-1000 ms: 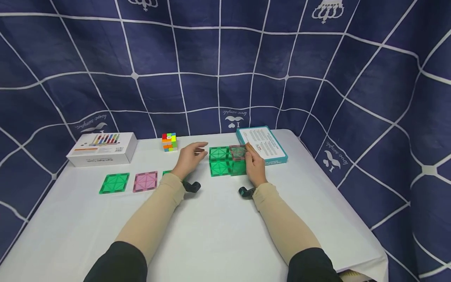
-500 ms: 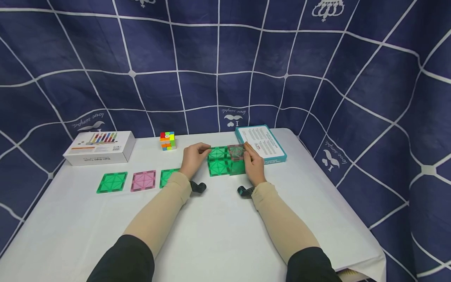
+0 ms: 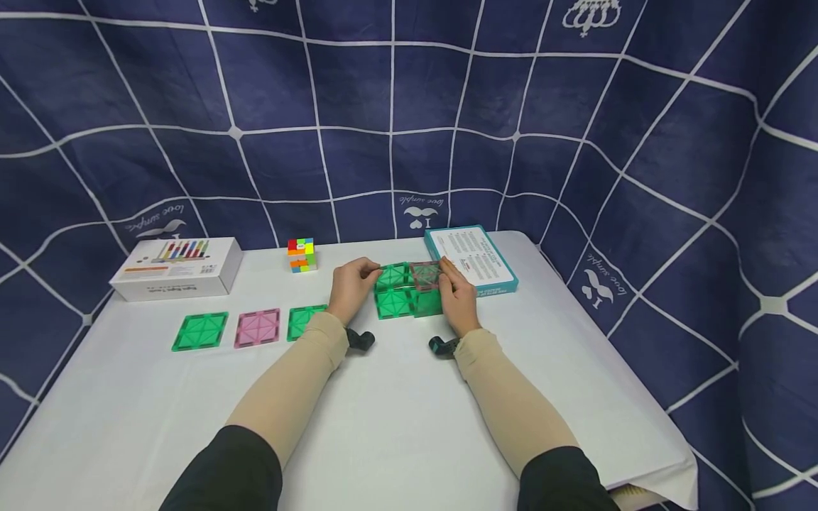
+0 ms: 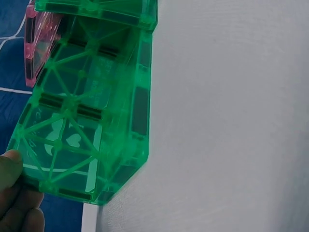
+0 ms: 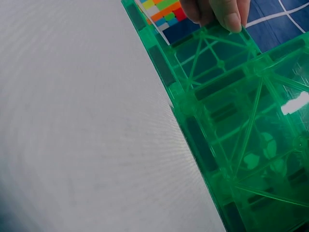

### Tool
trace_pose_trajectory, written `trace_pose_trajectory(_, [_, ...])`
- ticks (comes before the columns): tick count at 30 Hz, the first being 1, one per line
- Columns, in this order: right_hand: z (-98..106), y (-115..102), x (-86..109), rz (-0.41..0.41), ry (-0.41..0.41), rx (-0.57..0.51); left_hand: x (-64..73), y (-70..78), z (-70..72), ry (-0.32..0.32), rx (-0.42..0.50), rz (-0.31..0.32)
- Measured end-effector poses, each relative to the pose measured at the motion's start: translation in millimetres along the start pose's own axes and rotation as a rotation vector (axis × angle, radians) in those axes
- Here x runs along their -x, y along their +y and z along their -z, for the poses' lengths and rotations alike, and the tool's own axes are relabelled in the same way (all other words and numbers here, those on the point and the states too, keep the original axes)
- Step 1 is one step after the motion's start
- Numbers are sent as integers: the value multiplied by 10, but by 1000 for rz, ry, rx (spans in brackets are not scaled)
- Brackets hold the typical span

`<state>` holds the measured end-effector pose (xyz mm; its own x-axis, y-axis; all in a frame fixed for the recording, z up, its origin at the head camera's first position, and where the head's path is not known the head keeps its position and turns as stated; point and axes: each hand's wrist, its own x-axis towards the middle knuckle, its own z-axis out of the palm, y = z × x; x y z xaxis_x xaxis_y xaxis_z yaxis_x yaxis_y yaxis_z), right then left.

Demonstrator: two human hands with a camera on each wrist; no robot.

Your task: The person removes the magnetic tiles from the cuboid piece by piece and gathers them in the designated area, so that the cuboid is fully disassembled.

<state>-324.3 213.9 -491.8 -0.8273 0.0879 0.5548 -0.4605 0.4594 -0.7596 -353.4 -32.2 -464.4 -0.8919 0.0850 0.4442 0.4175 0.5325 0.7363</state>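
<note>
A block of joined translucent magnetic tiles [image 3: 395, 302] stands mid-table, mostly green. One pink magnetic tile [image 3: 424, 276] is at its upper right. My left hand [image 3: 349, 289] pinches the upper left edge of a green magnetic tile [image 4: 63, 145] in the block; the thumb lies on the near side in the left wrist view. At the block's right end, my right hand [image 3: 459, 299] holds the pink tile's side between thumb and fingers. The right fingertips are partly hidden, and that hand is out of sight in both wrist views.
Left of the block lie a green tile [image 3: 200, 331], a pink tile [image 3: 258, 328] and another green tile [image 3: 304, 321], partly covered by my left arm. Behind are a white box [image 3: 175, 270], a puzzle cube [image 3: 302, 255] and a teal-edged box [image 3: 476, 259].
My left hand has moved right and taken hold of the block's left edge, uncovering more of the nearest loose green tile. My right hand stays at the block's right end.
</note>
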Motion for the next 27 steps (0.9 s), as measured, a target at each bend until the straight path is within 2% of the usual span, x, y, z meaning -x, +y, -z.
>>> trace_pose_trajectory(10, [3, -13, 3, -9, -35, -15, 4, -40, 15, -11, 19, -17])
trace_pose_trajectory(17, [27, -23, -27, -83, -145, -64, 5, -52, 30, -28, 35, -6])
trace_pose_trajectory(22, [43, -49, -45, -130, -177, -74, 1, -61, 44, -36, 40, -15])
trace_pose_trajectory(27, [30, -56, -55, -134, -177, -93, 1, -58, 49, -34, 33, -25])
